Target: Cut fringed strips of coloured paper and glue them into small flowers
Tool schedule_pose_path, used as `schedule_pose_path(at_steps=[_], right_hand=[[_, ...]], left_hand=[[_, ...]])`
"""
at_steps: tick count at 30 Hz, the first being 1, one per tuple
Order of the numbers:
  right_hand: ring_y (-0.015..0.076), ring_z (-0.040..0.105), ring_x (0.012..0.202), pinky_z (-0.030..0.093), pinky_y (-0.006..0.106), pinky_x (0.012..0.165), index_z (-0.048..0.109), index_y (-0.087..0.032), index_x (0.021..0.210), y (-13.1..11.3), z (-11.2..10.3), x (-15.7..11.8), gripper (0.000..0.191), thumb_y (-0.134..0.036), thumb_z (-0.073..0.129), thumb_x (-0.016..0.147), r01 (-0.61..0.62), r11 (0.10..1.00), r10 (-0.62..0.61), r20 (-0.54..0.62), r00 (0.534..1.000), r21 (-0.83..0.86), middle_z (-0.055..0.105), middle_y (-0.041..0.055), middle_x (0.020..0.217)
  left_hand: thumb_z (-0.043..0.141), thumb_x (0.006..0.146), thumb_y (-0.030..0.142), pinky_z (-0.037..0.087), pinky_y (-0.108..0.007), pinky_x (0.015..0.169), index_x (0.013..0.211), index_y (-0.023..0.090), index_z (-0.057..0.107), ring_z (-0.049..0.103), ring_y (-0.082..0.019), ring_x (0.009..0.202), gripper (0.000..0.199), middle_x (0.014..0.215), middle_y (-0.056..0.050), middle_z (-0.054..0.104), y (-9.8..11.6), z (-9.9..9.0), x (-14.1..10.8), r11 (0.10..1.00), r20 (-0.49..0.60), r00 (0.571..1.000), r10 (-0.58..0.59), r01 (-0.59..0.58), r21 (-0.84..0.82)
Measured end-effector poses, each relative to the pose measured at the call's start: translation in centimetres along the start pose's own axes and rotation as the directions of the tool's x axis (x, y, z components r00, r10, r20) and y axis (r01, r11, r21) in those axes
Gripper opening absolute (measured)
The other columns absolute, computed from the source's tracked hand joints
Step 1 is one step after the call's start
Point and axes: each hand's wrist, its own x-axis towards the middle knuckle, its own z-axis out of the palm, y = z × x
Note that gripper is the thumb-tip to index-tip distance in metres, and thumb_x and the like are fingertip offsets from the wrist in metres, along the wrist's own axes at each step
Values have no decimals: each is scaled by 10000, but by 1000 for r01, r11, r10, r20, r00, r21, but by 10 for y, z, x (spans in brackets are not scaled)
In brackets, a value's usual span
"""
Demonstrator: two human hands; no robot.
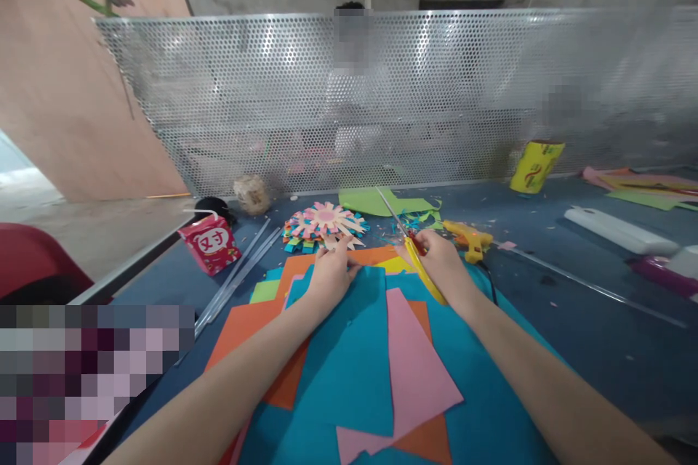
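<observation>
My right hand (439,261) is wrapped around yellow-handled scissors (417,261), their metal blades pointing up and away to the left. My left hand (332,272) is over the stack of coloured sheets, its fingertips at a pale, fringed cutout (343,241); the grip is partly hidden. Just beyond it lies a pile of flower-shaped cutouts (326,216) in pink, blue, orange and green. Beneath my hands are a blue sheet (349,349), a pink piece (419,363) and orange sheets (245,330).
A yellow glue gun (472,238) lies right of the scissors. Clear sticks (240,272) and a red drink carton (211,243) are at left. A yellow can (537,167) stands before the perforated metal screen (262,87). Green sheet scraps (382,201) lie at the back. Someone is behind the screen.
</observation>
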Motion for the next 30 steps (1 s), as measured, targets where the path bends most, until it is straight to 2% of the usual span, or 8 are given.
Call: schedule_pose_path(at_steps=[9,15,18,24,27,30], right_hand=[[136,609,724,529,309,653,607,-141,962,-3,1,-2,226,-357,559,917,-17,1000,16,34,999,19,628,17,880],[131,603,709,525,305,643,605,-139,952,-3,-3,0,227,-358,560,916,-3,989,11,-49,999,150,622,14,868],[121,593,671,518,287,611,599,-138,956,-3,-5,2,232,-363,555,918,30,966,1,-120,993,256,615,5,841],[114,580,657,508,272,590,586,-140,954,-9,-17,1,224,-358,555,918,113,899,16,-288,957,423,602,1,830],[90,549,572,482,233,517,578,-140,927,-14,-21,-1,233,-369,536,929,125,874,18,-287,958,470,580,-23,752],[64,492,470,432,196,436,569,-138,876,-16,-21,-2,252,-380,530,933,107,874,13,-244,970,473,535,-56,652]], left_hand=[[551,896,296,531,-402,802,1186,151,526,617,-197,929,326,1127,-87,596,-7,3,3,989,-13,999,-36,34,-141],[552,896,300,528,-410,813,1185,151,529,611,-203,951,326,1143,-89,589,-14,-6,23,979,-58,998,-29,17,-206],[554,894,307,527,-413,816,1186,152,530,608,-207,960,331,1152,-91,585,-3,-2,47,977,-41,999,-21,11,-213],[554,893,312,521,-424,829,1193,155,526,600,-215,985,339,1175,-95,574,40,18,104,978,-14,999,33,-35,-206],[556,892,311,523,-419,825,1192,156,526,601,-214,982,339,1173,-94,575,51,25,122,976,2,998,68,-66,-207],[555,893,313,523,-419,826,1189,156,529,600,-214,985,336,1174,-94,575,51,29,126,978,3,997,77,-75,-192]])
